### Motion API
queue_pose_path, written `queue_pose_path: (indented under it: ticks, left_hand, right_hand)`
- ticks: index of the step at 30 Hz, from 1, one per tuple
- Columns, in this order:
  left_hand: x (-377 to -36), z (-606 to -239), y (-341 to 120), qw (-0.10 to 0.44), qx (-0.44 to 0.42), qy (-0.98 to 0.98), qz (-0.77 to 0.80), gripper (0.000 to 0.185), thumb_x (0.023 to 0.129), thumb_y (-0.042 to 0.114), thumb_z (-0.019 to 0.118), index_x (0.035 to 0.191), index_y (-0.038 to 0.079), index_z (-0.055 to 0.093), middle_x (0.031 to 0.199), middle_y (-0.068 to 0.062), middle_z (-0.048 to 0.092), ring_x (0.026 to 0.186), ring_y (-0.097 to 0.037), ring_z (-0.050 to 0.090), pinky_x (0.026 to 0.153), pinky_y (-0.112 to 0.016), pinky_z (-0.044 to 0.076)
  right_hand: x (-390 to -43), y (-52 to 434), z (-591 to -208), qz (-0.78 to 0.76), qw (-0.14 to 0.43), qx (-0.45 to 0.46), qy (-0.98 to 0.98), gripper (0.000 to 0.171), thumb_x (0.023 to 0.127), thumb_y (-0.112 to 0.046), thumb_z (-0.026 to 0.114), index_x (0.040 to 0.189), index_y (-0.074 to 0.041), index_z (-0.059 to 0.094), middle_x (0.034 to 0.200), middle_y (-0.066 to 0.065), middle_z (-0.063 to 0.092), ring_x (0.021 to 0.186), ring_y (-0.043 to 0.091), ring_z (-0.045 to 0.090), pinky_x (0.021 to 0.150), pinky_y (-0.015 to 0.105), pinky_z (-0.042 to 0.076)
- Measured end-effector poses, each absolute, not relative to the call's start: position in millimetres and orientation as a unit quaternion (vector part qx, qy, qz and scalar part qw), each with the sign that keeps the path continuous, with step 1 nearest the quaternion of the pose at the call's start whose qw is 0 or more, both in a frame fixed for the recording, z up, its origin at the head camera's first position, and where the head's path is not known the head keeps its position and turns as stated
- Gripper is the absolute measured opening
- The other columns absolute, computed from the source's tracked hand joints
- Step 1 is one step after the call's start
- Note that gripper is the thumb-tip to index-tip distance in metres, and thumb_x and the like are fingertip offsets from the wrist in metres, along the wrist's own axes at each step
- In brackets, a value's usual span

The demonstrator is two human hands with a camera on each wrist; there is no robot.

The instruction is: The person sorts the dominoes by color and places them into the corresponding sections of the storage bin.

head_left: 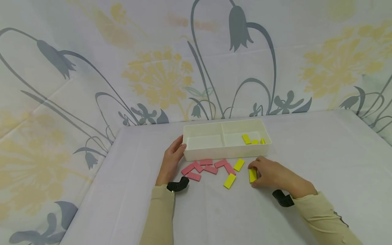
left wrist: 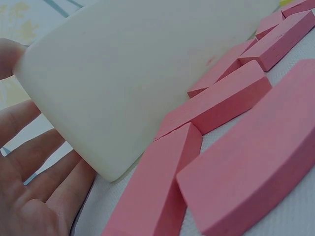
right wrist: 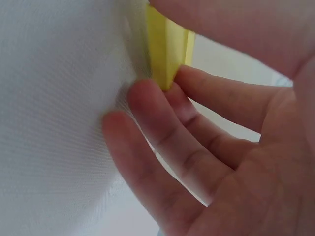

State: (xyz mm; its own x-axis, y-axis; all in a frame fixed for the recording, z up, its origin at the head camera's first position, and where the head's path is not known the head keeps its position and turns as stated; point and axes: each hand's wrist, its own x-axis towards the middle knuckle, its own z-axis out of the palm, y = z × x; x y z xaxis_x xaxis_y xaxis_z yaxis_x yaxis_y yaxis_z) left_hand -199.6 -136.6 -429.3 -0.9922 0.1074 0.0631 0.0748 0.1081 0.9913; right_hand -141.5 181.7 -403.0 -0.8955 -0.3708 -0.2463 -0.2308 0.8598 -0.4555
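The right hand [head_left: 272, 174] is seen curled over a yellow block [head_left: 252, 175], w/ the block pinched at its fingertips against the table cloth [head_left: 321, 153]; in the right wrist view the same yellow block [right wrist: 165, 46] is caught between thumb and fingers [right wrist: 147, 113], so it's gripped, not loose. The left hand [head_left: 171, 160] is laid w/ fingers pretty much straight, thumb touching the left end of the white tray [head_left: 226, 152], nothing gripped. That's backed up by the left wrist view, where the open palm [left wrist: 34, 187] is set right beside the tray corner [left wrist: 123, 78].

Btwn the two hands, a loose yellow block [head_left: 229, 181] is lying flat, near the right hand's fingertips on its left. A bit further out another yellow one [head_left: 239, 165] is found just beside the tray's front wall. A bunch of pink blocks [head_left: 208, 167] is scattered right of the left hand, some touching or overlapping each other, close along the tray front.

Beyond the hands, the tray is split into 2 compartments: a few yellow blocks [head_left: 246, 139] are sitting in the right compartment.
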Motion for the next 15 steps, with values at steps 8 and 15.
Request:
queue_pose_path:
  ticks: [8,15]
  left_hand:
    - [-198.2,-426.3,-135.6,0.015,0.065,0.740,0.669,0.050,0.091,0.030,0.050,0.137,0.013,0.036,0.140,-0.007,0.035,0.125,-0.021,0.034,0.098,-0.038,0.033]
    - [-208.8,-444.2,-139.5,0.003,0.056,0.742,0.668,0.047,0.091,0.032,0.050,0.135,0.021,0.040,0.137,0.000,0.039,0.122,-0.014,0.038,0.096,-0.037,0.035]
  right_hand:
    - [-145.2,185.5,-402.5,-0.235,0.149,-0.152,0.948,0.050,0.067,-0.027,0.077,0.109,-0.009,0.055,0.086,0.000,0.047,0.073,0.014,0.047,0.063,0.029,0.042]
    - [-150.4,188.0,-404.1,-0.275,0.132,-0.168,0.937,0.049,0.074,-0.021,0.072,0.117,-0.012,0.051,0.084,-0.003,0.055,0.074,0.013,0.050,0.065,0.030,0.043]
